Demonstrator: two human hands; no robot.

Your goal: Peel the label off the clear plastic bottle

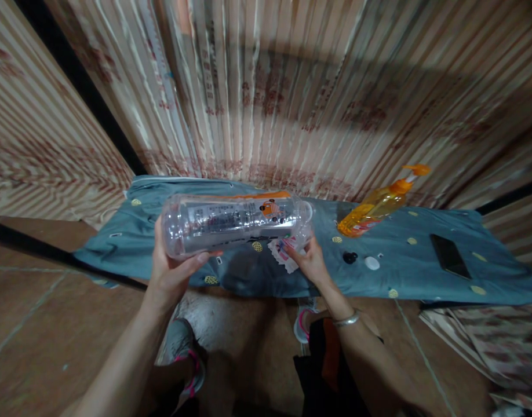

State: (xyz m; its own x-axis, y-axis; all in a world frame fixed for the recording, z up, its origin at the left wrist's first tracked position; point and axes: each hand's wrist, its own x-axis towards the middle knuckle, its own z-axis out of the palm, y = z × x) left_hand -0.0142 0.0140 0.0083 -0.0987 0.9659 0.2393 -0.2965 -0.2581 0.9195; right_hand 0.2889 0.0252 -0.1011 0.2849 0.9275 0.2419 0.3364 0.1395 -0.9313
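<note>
A large clear plastic bottle [231, 223] lies sideways in the air above the blue-grey cloth, its neck to the right. Round its base at the left wraps my left hand [172, 269], thumb along the lower side. My right hand [312, 258], with a silver bangle at the wrist, grips the bottle near its neck; some of its fingers are hidden. Just under this hand's thumb shows a small white-and-red packet [284, 255]; whether it is held or lies on the cloth I cannot tell. A black cap [350, 257] and a white lid [372, 263] lie to the right.
A pump bottle [370, 211] of orange liquid stands at the back right. Further right lies a dark phone [449, 255]. The patterned cloth [309, 284] covers a narrow bench top. Behind it hangs a striped curtain [283, 116], with dark frame bars [87, 92] at the sides.
</note>
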